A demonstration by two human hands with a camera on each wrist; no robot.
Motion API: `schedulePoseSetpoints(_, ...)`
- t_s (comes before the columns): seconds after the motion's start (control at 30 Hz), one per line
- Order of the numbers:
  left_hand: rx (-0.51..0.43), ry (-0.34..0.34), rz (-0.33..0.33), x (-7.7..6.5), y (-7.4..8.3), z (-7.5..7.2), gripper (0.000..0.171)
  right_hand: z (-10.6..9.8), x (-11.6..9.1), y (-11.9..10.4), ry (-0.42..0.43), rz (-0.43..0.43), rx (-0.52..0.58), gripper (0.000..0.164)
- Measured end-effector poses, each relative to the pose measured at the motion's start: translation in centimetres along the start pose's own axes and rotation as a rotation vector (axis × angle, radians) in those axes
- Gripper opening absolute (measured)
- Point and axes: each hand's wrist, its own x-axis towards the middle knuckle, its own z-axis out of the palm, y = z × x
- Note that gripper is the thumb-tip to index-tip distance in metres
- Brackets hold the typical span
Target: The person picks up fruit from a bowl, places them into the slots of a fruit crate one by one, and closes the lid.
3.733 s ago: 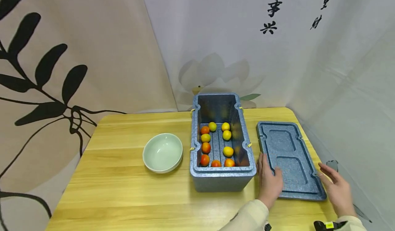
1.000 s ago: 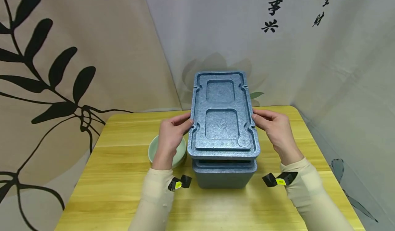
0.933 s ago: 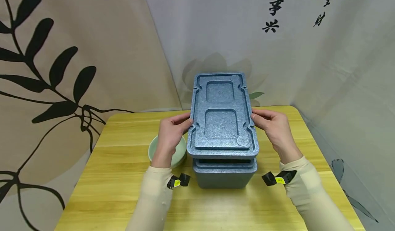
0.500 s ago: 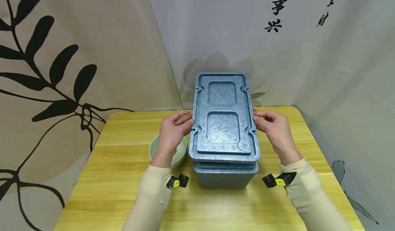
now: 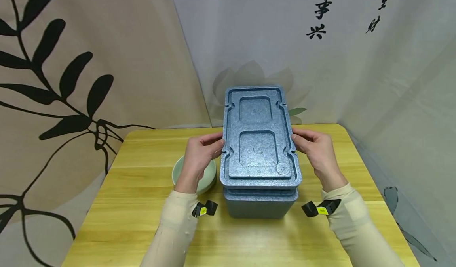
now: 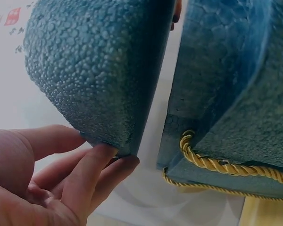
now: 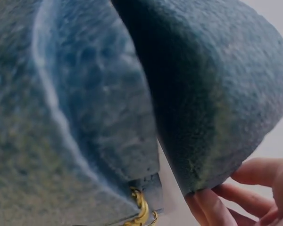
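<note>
A blue-grey foam lid [image 5: 258, 148] hovers just above the matching foam box [image 5: 260, 205], covering its opening in the head view. My left hand [image 5: 199, 154] grips the lid's left edge, thumb and fingertips pinching it. On the opposite edge my right hand [image 5: 318, 154] pinches the lid in the same way. Both wrist views show a gap between the lid [image 6: 99, 70] and the box rim [image 7: 127, 108]. Yellow twisted rope [image 6: 217, 165] hangs at the box side. The fruit inside the box is hidden under the lid.
A pale green bowl [image 5: 206, 180] stands left of the box, partly behind my left wrist. The wooden table [image 5: 135, 203] carries both. A printed curtain [image 5: 149, 61] hangs close behind the table's back edge.
The lid was lying on the table at right, with both hands beside it; it is now held over the box, hiding the fruit. Over the last second it shifts only slightly.
</note>
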Motion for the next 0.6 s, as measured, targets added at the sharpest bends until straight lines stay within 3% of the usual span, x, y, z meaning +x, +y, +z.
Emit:
schedulePoseSetpoints(0.1,-0.002,-0.020,0.006,0.1,0.4,0.0,0.029,-0.2,0.0,0.0,-0.001,-0.021,0.017,0.036)
schedulePoseSetpoints(0.2,0.018,-0.056,0.075,-0.1,1.5,-0.1,0.031,-0.5,-0.2,-0.6,0.005,-0.077,0.082,0.038)
schedulePoseSetpoints(0.27,0.047,-0.082,0.176,-0.2,2.5,-0.1,0.035,-0.6,-0.3,-1.3,0.026,-0.146,0.134,0.040)
schedulePoseSetpoints(0.47,0.184,-0.109,0.594,-0.2,4.9,0.1,0.050,-0.5,-0.3,-3.7,0.140,-0.452,0.285,0.040)
schedulePoseSetpoints(0.6,0.158,-0.079,0.708,-0.3,5.0,0.3,0.050,-0.2,-0.3,-4.1,0.166,-0.606,0.369,0.037)
